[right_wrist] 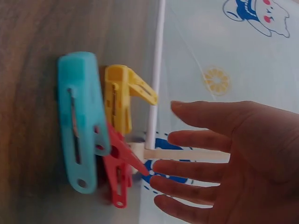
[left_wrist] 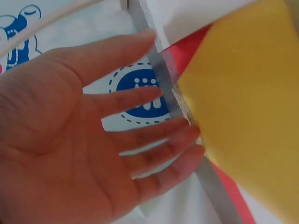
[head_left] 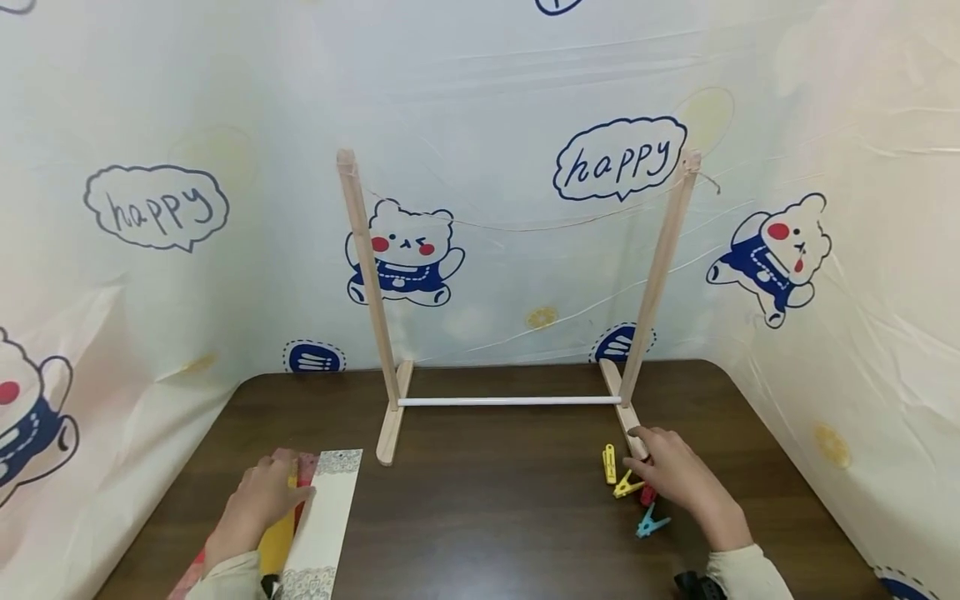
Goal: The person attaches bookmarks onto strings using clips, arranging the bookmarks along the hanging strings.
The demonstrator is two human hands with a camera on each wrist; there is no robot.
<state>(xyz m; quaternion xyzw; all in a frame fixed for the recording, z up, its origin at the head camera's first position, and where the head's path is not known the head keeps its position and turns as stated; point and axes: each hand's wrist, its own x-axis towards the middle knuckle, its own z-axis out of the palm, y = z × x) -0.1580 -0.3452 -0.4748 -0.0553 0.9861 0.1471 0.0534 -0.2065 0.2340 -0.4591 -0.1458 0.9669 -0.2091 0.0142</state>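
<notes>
My left hand (head_left: 258, 504) is over flat coloured sheets at the table's left; its fingers look relaxed and extended in the left wrist view. Under and beside it lie a yellow sheet (head_left: 277, 542), a red sheet (head_left: 306, 471) and a long white sheet (head_left: 324, 521) with grey patterned ends. Two yellow clothespins (head_left: 609, 464), a red clothespin (head_left: 647, 496) and a light blue clothespin (head_left: 651, 523) lie close to my right hand (head_left: 678, 471). That hand's fingers are spread and hold nothing in the right wrist view; it partly covers the red clothespin from above.
A wooden frame stands at the back of the brown table (head_left: 480, 500). Between its left post (head_left: 369, 275) and right post (head_left: 663, 275) a thin string (head_left: 517, 229) sags, and a white rod (head_left: 510, 402) joins the feet. A printed cloth hangs behind.
</notes>
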